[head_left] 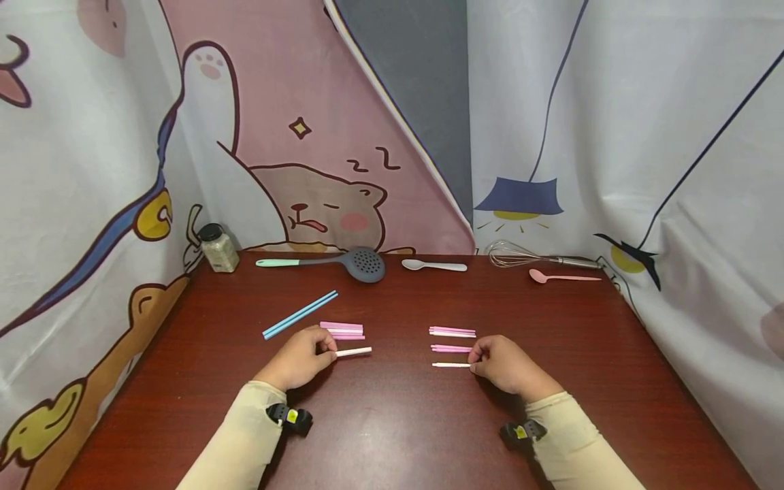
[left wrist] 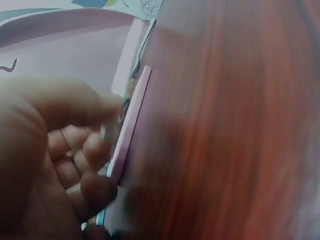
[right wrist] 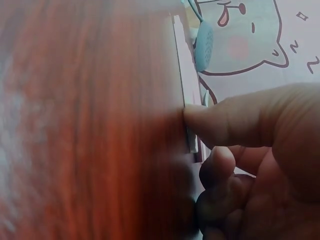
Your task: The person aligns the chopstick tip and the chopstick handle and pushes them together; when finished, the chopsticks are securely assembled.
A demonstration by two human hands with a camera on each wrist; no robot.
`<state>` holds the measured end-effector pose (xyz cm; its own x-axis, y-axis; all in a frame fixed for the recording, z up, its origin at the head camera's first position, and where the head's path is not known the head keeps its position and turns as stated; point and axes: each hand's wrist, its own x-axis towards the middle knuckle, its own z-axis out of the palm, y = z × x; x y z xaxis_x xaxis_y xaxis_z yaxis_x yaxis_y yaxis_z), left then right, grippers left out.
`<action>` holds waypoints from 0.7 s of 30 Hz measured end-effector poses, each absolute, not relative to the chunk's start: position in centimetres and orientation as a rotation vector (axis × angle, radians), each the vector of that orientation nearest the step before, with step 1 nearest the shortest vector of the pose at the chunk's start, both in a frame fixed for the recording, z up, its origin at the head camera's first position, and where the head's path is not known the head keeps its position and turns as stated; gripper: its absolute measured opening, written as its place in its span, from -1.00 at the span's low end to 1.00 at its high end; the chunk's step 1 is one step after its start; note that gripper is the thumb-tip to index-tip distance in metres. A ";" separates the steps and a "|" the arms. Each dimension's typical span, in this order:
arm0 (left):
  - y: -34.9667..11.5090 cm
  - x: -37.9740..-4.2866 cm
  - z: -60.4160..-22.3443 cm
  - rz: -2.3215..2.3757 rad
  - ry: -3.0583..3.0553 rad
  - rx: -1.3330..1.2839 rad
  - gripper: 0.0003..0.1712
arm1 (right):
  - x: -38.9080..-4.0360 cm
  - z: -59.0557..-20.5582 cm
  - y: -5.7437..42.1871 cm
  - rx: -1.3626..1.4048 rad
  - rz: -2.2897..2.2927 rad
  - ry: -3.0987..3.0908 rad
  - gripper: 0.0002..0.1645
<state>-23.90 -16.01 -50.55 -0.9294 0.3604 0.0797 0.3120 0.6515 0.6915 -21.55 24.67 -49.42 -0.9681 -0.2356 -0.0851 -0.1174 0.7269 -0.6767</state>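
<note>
In the head view my left hand [head_left: 300,357] pinches one end of a short white stick [head_left: 355,352], held at a slight tilt. Just behind it lie pink and white sticks [head_left: 343,329], partly hidden by the fingers. My right hand [head_left: 505,364] pinches the right end of another white stick [head_left: 450,365], low over the table. Beyond that stick lie a few pink sticks [head_left: 450,348] and a row of pink and white sticks [head_left: 452,331]. The left wrist view shows the white stick [left wrist: 129,57] blurred above a pink stick [left wrist: 134,120]. The right thumb meets the white stick [right wrist: 186,65] in the right wrist view.
Light blue chopsticks [head_left: 300,315] lie slantwise behind the left hand. Along the table's back edge are a lidded jar [head_left: 219,250], a slotted skimmer [head_left: 365,265], a white spoon [head_left: 435,265], a whisk [head_left: 542,256] and a pink spoon [head_left: 563,277]. Printed curtains [head_left: 404,136] hang behind.
</note>
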 end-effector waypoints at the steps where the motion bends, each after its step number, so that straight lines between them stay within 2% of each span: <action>1: -15.9 -23.9 -50.6 1.179 2.782 0.600 -0.83 | -21.5 -49.4 24.6 -0.290 -1.051 2.772 -0.81; 9: -14.3 -23.4 -51.2 1.454 2.550 0.690 -0.92 | -21.5 -49.2 24.1 -0.304 -1.062 2.797 -0.84; 14: -13.1 -22.9 -51.3 1.670 2.355 0.630 -0.95 | -21.6 -49.4 23.4 -0.359 -1.437 2.563 -0.96; 21: -11.9 -22.6 -51.2 1.879 2.235 0.566 -0.95 | -21.2 -49.5 21.9 -0.307 -1.714 2.408 -0.86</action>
